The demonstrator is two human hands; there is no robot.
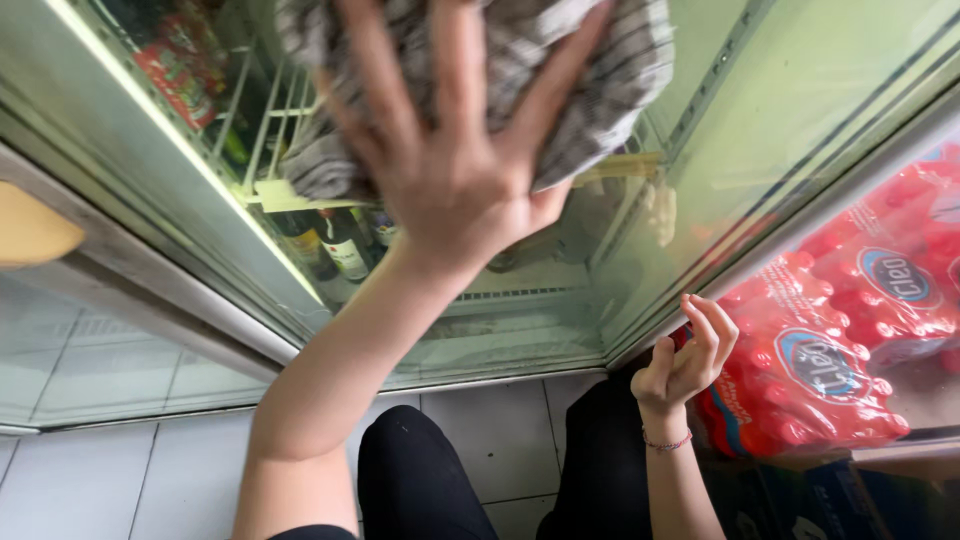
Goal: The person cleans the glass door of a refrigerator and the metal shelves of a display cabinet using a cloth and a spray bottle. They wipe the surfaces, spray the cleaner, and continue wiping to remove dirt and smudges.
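Head view, looking down at a glass-fronted cooler. My left hand is spread flat, fingers splayed, pressing a grey checked cloth against the glass door. The grip is open: the cloth is pinned under palm and fingers, not enclosed by them. It sits bunched at the far upper part of the pane, spilling out to the right and left of the hand.

My right hand hangs low on the near right, fingers loosely curled, holding nothing. It is just beside a shrink-wrapped pack of red-capped bottles but I cannot tell whether it touches the wrap.

Behind the glass, dark bottles stand on a lower level, under a white wire shelf. Red packets lie at the far left. Pale floor tiles run below the cooler; my knees in black fabric are near the bottom edge.

Handling judgement: the cloth looks soft, light and limp. It will fold and slide under a flat palm on smooth glass, so even pressure through the whole hand suits it. For a firmer hold, gather the bunched middle between fingers and thumb rather than a loose edge. The glass is rigid and probably slippery; lean on it moderately.
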